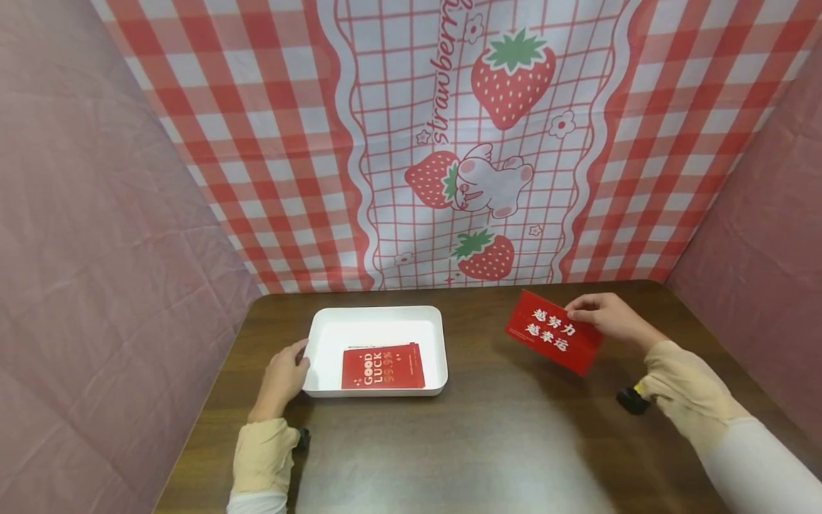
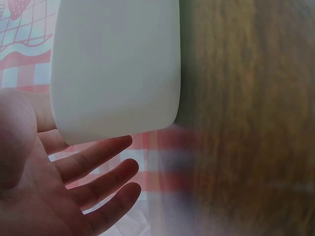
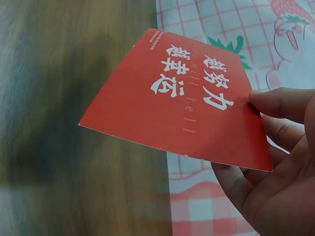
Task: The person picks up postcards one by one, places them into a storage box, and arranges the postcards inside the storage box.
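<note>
At the left side of a white tray, my left hand holds the rim by thumb and index finger. Its other fingers spread along the outside of the tray, and the thumb's tip is hidden behind the wall in the left wrist view. My right hand pinches a red envelope with white Chinese characters by one edge. That envelope is tilted above the table, its shadow falling below. Inside the tray lies a small pile of red envelopes, the top one printed "GOOD LUCK" and "99.9%".
The brown wooden table carries the tray on its left half. Behind its back edge hangs a red-and-white checked cloth with strawberries. Pink fabric walls stand on both sides.
</note>
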The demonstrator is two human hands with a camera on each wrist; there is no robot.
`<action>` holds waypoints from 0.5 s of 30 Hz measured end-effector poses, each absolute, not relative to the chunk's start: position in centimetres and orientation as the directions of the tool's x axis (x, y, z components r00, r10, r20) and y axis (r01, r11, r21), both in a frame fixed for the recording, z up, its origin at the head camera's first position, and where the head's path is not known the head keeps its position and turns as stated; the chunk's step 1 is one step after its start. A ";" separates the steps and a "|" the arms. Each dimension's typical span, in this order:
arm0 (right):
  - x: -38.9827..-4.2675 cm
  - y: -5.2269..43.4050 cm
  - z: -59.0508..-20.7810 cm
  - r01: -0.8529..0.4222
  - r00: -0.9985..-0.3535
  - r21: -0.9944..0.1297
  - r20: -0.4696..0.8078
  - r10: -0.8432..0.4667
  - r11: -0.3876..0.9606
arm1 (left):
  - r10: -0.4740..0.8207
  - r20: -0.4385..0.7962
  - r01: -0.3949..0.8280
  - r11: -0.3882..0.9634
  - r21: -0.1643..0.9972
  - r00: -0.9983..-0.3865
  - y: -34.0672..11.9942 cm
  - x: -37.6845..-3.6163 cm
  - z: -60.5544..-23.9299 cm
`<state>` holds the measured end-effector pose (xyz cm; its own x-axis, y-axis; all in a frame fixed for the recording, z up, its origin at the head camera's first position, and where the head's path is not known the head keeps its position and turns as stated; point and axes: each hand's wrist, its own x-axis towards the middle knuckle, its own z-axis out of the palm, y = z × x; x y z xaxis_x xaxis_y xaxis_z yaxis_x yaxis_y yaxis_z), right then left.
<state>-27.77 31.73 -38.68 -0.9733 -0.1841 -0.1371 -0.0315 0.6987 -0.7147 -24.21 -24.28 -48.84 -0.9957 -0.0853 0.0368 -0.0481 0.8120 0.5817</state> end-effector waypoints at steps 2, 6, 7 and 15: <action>-27.9 31.1 -38.6 -0.033 -0.971 -0.722 -0.141 -0.194 0.691 | -0.086 0.038 -0.048 0.813 0.581 -0.996 -24.3 -24.2 -48.9; -28.3 29.8 -38.4 -0.036 -0.968 -0.740 -0.142 -0.208 0.672 | -0.088 0.034 -0.052 0.813 0.581 -0.996 -24.3 -24.2 -48.9; -28.4 29.6 -38.4 -0.036 -0.967 -0.744 -0.141 -0.211 0.667 | -0.089 0.033 -0.053 0.813 0.580 -0.995 -24.3 -24.2 -48.9; -29.1 27.3 -37.7 -0.182 -0.964 -0.618 -0.040 -0.261 0.765 | -0.086 0.060 -0.035 0.813 0.582 -0.995 -24.2 -24.2 -48.8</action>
<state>-29.10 27.34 -37.73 -0.9644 -0.2613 -0.0399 -0.1815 0.7646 -0.6184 -24.20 -24.21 -48.78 -0.9945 -0.0857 0.0599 -0.0350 0.8126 0.5818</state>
